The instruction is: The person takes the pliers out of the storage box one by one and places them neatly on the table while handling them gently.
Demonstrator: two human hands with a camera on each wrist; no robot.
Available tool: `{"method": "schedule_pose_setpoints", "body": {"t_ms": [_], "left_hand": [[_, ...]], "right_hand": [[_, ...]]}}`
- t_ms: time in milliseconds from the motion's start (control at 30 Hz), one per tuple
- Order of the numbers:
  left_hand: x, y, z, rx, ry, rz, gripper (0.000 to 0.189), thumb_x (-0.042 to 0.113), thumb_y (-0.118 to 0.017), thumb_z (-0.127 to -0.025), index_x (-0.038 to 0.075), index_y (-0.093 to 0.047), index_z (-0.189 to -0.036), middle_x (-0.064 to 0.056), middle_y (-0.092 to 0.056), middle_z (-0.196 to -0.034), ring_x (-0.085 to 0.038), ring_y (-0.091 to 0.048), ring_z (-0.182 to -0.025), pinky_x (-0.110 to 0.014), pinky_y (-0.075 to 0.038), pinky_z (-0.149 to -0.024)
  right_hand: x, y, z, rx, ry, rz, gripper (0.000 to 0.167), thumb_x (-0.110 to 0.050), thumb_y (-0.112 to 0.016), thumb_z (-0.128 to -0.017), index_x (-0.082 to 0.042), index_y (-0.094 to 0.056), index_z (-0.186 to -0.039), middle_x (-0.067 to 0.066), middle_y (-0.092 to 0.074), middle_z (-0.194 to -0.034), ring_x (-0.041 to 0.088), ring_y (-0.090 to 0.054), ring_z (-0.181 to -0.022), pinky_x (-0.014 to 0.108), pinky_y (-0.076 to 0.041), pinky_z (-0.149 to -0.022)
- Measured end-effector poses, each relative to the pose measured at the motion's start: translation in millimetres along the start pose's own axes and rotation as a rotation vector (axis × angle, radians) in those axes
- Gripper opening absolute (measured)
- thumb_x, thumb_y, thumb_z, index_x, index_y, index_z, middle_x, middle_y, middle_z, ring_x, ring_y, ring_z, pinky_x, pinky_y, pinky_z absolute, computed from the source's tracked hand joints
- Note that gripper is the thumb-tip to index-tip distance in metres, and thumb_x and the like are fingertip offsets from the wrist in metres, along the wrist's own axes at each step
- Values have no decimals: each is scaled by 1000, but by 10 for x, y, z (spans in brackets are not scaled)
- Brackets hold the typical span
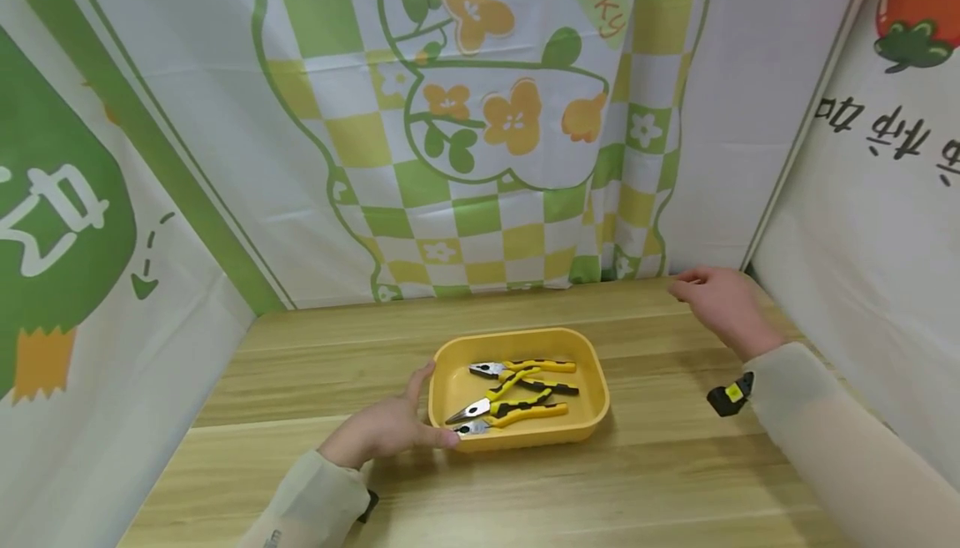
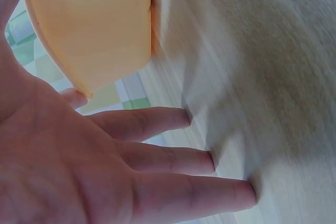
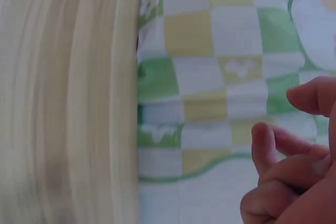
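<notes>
Already, three pliers (image 1: 491, 396) lie in the yellow tray (image 1: 525, 442), nothing visibly outstanding, left hand (image 1: 386, 431) touching it straight-fingered, right hand (image 1: 723, 302) loosely curled, empty.

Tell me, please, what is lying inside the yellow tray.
Three pairs of yellow-and-black pliers lie in the yellow tray, partly overlapping. Whatever lies directly beneath them is covered and cannot be seen.

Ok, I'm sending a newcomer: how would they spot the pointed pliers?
On the wooden table, find the yellow tray. Inside, the pointed pliers lie between two other pairs. Their long, tapering nose and brighter lemon-yellow handles set them apart.
</notes>
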State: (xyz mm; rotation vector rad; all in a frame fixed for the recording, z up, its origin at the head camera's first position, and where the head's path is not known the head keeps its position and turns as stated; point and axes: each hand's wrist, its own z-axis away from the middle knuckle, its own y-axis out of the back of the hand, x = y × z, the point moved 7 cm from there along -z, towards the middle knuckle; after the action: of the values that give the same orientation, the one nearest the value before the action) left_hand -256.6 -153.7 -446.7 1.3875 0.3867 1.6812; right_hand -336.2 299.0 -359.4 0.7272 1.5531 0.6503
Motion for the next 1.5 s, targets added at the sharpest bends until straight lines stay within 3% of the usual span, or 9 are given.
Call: {"method": "schedule_pose_setpoints", "body": {"t_ms": [267, 467, 500, 600, 700, 800, 1033, 1200, 1500], "left_hand": [[-3, 3, -9, 6, 4, -1, 135, 63, -85, -65, 19, -2, -161, -31, -63, -116, -33, -64, -91, -60, -45, -93], [-9, -2, -6, 5, -3, 6, 135, 62, -85, -65, 20, -1, -161, -31, -64, -114, -33, -64, -91, -60, -45, -92], [-10, -3, -5, 5, -3, 2, 135, 62, -85, -65, 20, -1, -161, -30, -65, -113, -32, -64, -90, -60, -45, -92], [-2, -5, -2, 3, -5, -3, 134, 62, -85, -65, 19, -1, -161, -28, -66, -111, -29, -63, -85, -58, -46, -90], [0, -10, -3, 1, -6, -1, 134, 61, -85, -66, 19, -1, -161, -29, -65, -113, -28, -63, -85, -58, -47, -90], [-3, -15, -6, 0, -7, 4, 135, 62, -85, -65, 19, -1, -161, -30, -64, -115, -28, -63, -85, -58, -46, -90], [-10, -13, -1, -5, -6, 20, 135, 60, -85, -66, 21, 2, -161, -34, -62, -118, -30, -64, -85, -59, -46, -90], [-19, -21, -4, -11, -2, 32, 135, 60, -85, -66, 21, 2, -161, -35, -61, -119, -30, -64, -87, -60, -46, -91], [-8, -26, -15, -11, -3, 8, 134, 62, -84, -67, 21, 2, -161, -30, -65, -114, -28, -64, -83, -57, -48, -88]], "right_hand": [[-352, -238, -82, -152, 39, -135, 64, -51, -61, -97, -4, -57, -139, 21, -49, -144, 44, -40, -133, 59, -35, -104], [-541, -393, -141, -205, 32, -236, 63, -47, -68, -94, -5, -58, -140, 19, -46, -148, 39, -43, -130, 54, -39, -102], [-572, -422, -148, -217, 32, -248, 63, -47, -68, -93, -6, -58, -140, 19, -45, -148, 37, -46, -127, 51, -42, -98], [-669, -526, -173, -275, 25, -299, 63, -47, -71, -91, -9, -59, -140, 17, -50, -143, 22, -57, -78, 36, -48, -69], [-780, -641, -175, -349, 16, -343, 64, -52, -71, -89, -14, -60, -139, 12, -60, -132, 14, -31, -47, 29, -34, -47], [-899, -747, -138, -435, 13, -360, 66, -59, -67, -89, -16, -60, -139, 9, -65, -126, 13, -19, -43, 28, -26, -42], [-1093, -958, -68, -586, -33, -309, 68, -68, -63, -86, -22, -62, -137, 6, -69, -121, 13, -16, -43, 27, -19, -38], [-1185, -1136, -66, -676, -14, -288, 59, -52, -67, -92, -14, -62, -137, 10, -70, -116, 10, -21, -42, 24, -25, -42], [-1284, -1395, -69, -804, -79, -116, 51, -40, -69, -92, -17, -62, -137, 2, -71, -112, 9, -28, -44, 23, -27, -41]]}}
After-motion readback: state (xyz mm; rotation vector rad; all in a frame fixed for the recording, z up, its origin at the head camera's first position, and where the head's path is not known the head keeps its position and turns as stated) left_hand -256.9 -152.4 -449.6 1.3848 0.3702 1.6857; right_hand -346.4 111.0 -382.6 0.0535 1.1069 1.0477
